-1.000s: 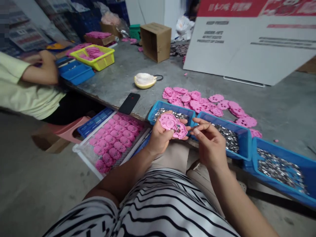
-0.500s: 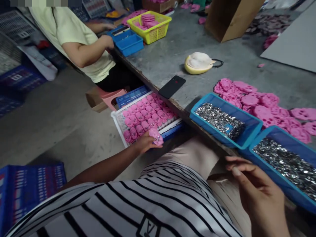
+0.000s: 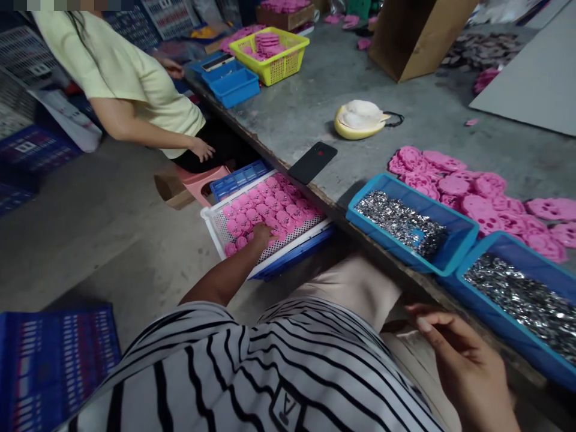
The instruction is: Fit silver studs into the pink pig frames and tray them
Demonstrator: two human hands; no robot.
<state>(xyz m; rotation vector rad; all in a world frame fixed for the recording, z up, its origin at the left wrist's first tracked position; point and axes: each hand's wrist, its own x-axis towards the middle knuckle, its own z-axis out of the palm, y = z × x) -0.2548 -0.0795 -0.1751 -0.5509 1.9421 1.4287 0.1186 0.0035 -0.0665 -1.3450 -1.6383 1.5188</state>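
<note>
Left hand [image 3: 261,235] at the pink pieces [image 3: 282,198] in the white tray [image 3: 212,235], right hand [image 3: 468,354] well to its right

Fingers of the left hand reach down to the pink pieces, which lie in rows inside the tray; whether they grip one cannot be told from this angle. Well to the right of the tray, the right hand is half curled, thumb close to the index finger; whether anything is pinched there cannot be told either.

On the worktop [image 3: 279,120], a black phone [image 3: 313,163] lies just beside the tray's far right corner. Farther right of the tray stand two blue bins [image 3: 450,249] of shiny metal parts [image 3: 391,216], with a loose pink heap [image 3: 472,192] behind them. Beyond the tray, the worktop also bears a yellow basket [image 3: 288,66] holding a pink stack [image 3: 267,43]. To the tray's far left, a co-worker [image 3: 153,114] wears a pale yellow top, a pink stool [image 3: 200,180] beneath.
</note>
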